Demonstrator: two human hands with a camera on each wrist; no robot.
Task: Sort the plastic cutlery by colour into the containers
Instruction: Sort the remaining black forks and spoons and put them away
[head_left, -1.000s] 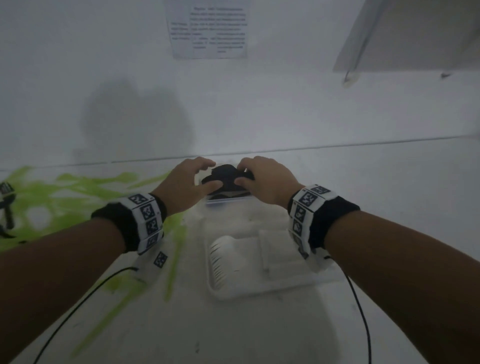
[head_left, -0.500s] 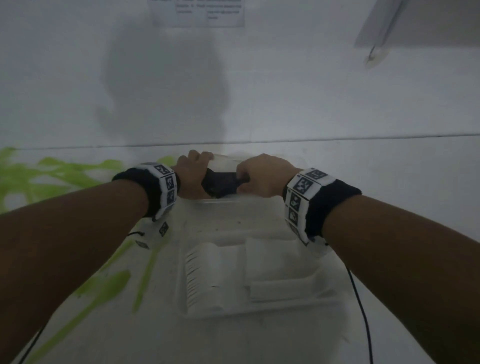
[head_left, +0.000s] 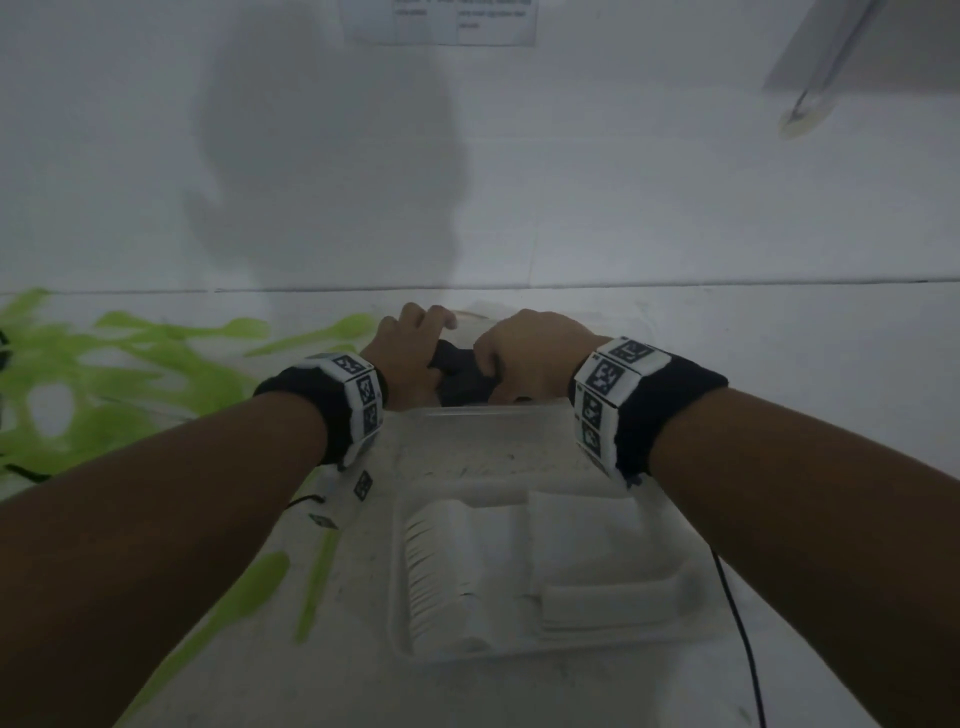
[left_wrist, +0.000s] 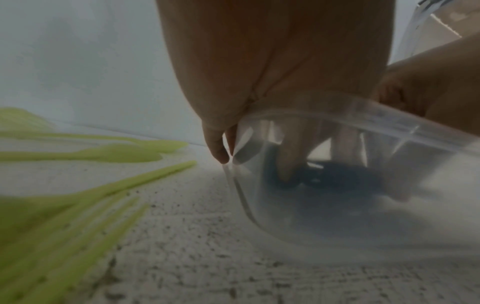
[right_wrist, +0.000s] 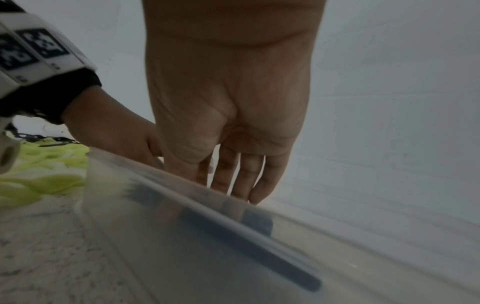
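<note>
Both hands reach down into the clear container (left_wrist: 350, 205) at the far edge of the surface (head_left: 779, 415); the left hand (head_left: 410, 358) and right hand (head_left: 530, 358) each have fingers clenched around the black cutlery (head_left: 460, 376) inside it; green cutlery (head_left: 130, 384) lies scattered to the left.

the head view looks forward and down from above both forearms, the clear container (head_left: 483, 410) at frame centre. the left wrist view sits low, close by its wall (left_wrist: 337, 205), green cutlery (left_wrist: 78, 197) at lower left. the right wrist view, equally close, shares that container (right_wrist: 207, 236) and the cutlery (right_wrist: 46, 176) at left.
</note>
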